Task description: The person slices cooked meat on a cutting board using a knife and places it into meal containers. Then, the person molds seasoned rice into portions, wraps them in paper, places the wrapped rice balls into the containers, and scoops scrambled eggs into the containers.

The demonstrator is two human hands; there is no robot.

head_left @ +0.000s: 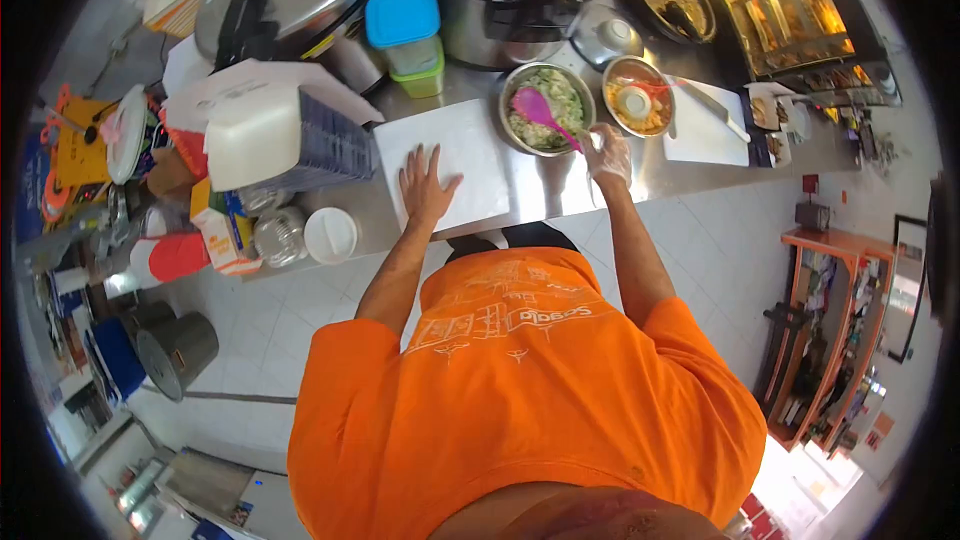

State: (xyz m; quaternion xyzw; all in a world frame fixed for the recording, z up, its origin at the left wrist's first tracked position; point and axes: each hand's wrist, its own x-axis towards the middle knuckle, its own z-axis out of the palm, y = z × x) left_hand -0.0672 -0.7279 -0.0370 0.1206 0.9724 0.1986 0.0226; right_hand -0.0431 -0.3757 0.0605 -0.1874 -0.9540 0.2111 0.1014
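Observation:
My left hand (428, 188) lies with fingers spread on a stack of white paper (482, 185) at the counter's front. My right hand (607, 157), in a clear plastic glove, is closed round the handle end of a pink spoon (533, 106). The spoon's bowl rests in a green and pale chopped mix inside a steel bowl (504, 125). Just right of it stands a second steel bowl (608, 106) of orange and yellow food, with a red-handled utensil and a pale round piece in it. A knife (715, 110) lies on a white board (690, 145) farther right.
Large steel pots (450, 25) line the back of the counter. A blue-lidded container (402, 17) and stacked foam boxes (255, 145) stand on the left, near a white round lid (331, 236). A lit glass food warmer (785, 15) occupies the back right.

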